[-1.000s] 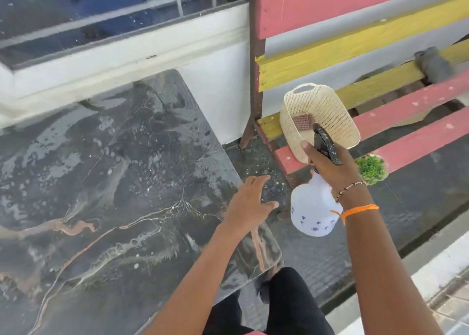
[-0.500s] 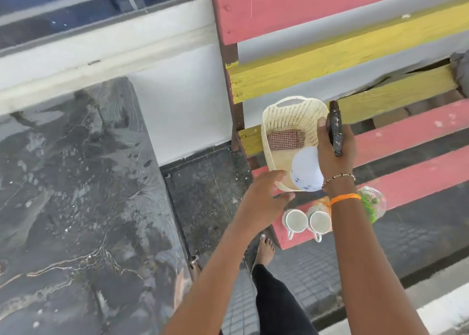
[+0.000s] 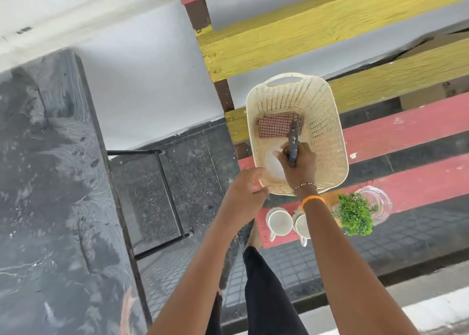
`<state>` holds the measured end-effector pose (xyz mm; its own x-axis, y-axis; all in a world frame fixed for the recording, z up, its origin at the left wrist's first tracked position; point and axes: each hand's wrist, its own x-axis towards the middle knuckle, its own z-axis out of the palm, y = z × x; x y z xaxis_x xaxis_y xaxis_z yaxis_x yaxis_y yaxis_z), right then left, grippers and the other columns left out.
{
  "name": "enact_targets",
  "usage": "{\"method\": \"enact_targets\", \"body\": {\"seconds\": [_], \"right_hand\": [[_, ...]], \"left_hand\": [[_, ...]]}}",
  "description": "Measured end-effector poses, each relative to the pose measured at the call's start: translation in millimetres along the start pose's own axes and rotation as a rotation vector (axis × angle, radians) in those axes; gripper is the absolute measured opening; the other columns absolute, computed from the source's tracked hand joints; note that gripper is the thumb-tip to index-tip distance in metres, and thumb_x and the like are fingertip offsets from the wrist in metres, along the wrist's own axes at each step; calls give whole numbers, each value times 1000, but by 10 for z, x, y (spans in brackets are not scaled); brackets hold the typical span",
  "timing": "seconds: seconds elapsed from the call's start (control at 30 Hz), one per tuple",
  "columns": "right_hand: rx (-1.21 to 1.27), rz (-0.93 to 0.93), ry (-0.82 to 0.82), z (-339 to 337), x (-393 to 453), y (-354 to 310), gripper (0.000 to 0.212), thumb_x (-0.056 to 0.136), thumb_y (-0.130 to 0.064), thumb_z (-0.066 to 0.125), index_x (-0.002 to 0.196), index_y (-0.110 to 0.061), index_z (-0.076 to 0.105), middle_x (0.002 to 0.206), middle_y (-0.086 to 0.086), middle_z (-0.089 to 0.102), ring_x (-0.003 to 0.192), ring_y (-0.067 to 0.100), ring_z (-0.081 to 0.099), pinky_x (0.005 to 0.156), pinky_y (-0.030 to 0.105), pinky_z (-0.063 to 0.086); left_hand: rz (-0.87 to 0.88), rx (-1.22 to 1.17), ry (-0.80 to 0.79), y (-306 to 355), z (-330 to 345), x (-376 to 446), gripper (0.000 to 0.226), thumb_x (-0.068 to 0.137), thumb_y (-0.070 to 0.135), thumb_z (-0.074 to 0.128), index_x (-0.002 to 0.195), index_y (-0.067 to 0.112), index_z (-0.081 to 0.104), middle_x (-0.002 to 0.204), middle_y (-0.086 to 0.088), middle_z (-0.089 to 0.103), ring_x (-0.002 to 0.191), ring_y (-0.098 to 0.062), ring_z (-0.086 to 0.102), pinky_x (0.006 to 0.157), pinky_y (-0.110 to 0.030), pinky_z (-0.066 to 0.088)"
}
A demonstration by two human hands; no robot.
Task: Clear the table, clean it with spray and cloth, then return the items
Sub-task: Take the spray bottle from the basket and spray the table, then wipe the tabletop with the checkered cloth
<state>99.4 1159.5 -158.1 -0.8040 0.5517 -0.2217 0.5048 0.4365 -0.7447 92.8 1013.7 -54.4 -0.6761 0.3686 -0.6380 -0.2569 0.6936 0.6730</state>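
A cream perforated basket (image 3: 327,131) stands on the red and yellow slatted bench (image 3: 406,129). Inside it lies a folded red checked cloth (image 3: 274,126). My right hand (image 3: 299,167) grips the dark trigger head of the white spray bottle (image 3: 272,166), whose body is down inside the basket. My left hand (image 3: 245,190) hovers at the basket's near-left rim with fingers apart, holding nothing. The dark marbled table (image 3: 50,182) fills the left side, wet and streaked.
Two white cups (image 3: 279,223) stand on the bench's front slat below the basket. A small green plant (image 3: 355,214) in a clear glass vase (image 3: 378,202) sits right of them. The table's black metal leg frame (image 3: 165,200) and my leg are between table and bench.
My view has swung right from the table to the bench. My right hand carried the spray bottle over the basket and lowered it inside. My left hand followed to the basket's rim.
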Motion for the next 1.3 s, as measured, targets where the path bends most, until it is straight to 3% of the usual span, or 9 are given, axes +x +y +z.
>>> {"method": "enact_targets", "body": {"seconds": [0.17,0.27,0.43,0.73,0.83,0.93,1.13,1.23,1.3], "right_hand": [[-67,-131,-133,26,29,124,44,64,18,57,102,-3,64,99,20,58,82,42,59,79,55,48],[-84,-84,-248,-196,96,205,54,68,26,42,111,-1,60,110,20,54,84,34,59,79,31,49],[-189,41,-225,-320,583,284,31,84,11,42,99,-1,66,106,20,64,100,32,59,91,34,44],[-578,-83,-553,480,1569,336,46,92,-13,45,138,-9,40,143,17,40,133,39,30,109,46,27],[-733,-129,-490,440,1586,319,45,87,-20,59,131,-13,50,132,13,49,129,37,30,104,44,33],[-716,-164,-468,303,1495,224,24,83,-22,64,105,-15,64,111,7,60,122,32,35,97,39,29],[-225,-130,-438,-209,1260,-199,9,83,-1,60,88,-1,52,95,10,57,80,22,50,63,27,40],[-197,-255,-432,-464,1158,-634,16,84,-1,57,81,-8,44,82,12,52,71,18,43,48,9,28],[-196,-338,-444,-588,1066,-948,16,84,-2,57,80,-7,43,74,10,49,62,19,39,44,9,25]], "left_hand": [[-61,-48,28,44,42,184,37,92,18,55,128,25,50,133,6,51,110,-4,50,92,-22,39],[-88,-93,52,87,35,262,33,92,20,55,125,25,52,132,7,52,103,-2,50,89,-23,41],[-98,-109,94,133,20,426,30,92,22,55,122,24,55,130,6,53,98,-1,52,82,-18,37],[-77,-114,147,69,-14,502,31,93,21,53,124,22,55,123,11,56,99,0,52,69,-3,35],[-80,-125,155,20,-40,494,32,93,18,52,125,20,54,122,10,57,100,0,51,68,-3,35],[-87,-147,165,5,-74,448,31,93,16,52,124,20,55,122,8,58,100,0,53,69,-3,35],[-82,-218,175,62,-154,325,30,93,16,52,122,22,57,120,11,60,100,0,55,72,-3,35],[-54,-263,191,136,-250,236,29,94,17,52,122,22,58,116,12,60,101,-4,57,75,-5,38],[-29,-303,222,183,-319,167,29,94,16,51,122,22,57,112,15,57,100,-2,55,76,-7,42]]}}
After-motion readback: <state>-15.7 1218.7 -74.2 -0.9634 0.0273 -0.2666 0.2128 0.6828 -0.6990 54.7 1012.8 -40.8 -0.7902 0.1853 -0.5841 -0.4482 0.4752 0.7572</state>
